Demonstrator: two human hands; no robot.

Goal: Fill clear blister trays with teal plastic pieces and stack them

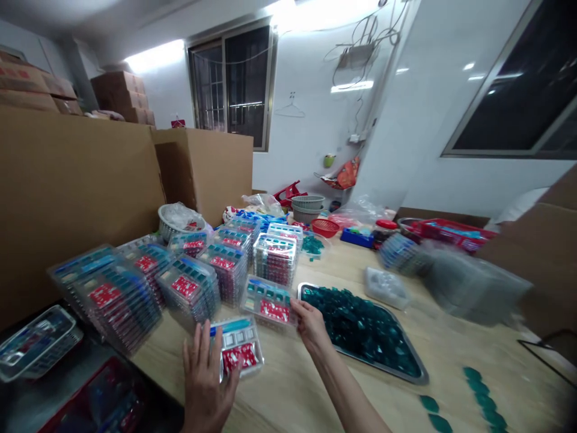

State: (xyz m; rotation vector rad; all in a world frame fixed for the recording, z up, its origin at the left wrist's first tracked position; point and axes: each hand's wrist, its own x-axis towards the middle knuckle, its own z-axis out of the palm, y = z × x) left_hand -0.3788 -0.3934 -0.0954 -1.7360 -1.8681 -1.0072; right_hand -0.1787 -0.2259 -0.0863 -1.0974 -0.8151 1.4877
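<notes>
My left hand (205, 379) lies against the left side of a clear plastic tray (256, 355), its fingers stretched and apart. In that tray are a red packet with white marks (238, 357), a blue pen-like stick (232, 326) and bare square slots. Just beyond, my right hand (311, 325) is closed, with thumb and fingers pinching the right edge of another clear plastic tray (252, 310). Teal squares (270, 291) fill the slots of this second tray, above a red packet (274, 311). A metal tray (419, 377) heaped with dark teal pieces (360, 325) is right of my right hand.
Tall stacks of filled plastic trays (187, 294) crowd the table's left and back. Loose teal pieces (482, 402) lie at the front right. Farther right are a clear plastic pack (386, 287) and blurred plastic stacks (473, 285). Cardboard (81, 192) walls off the left.
</notes>
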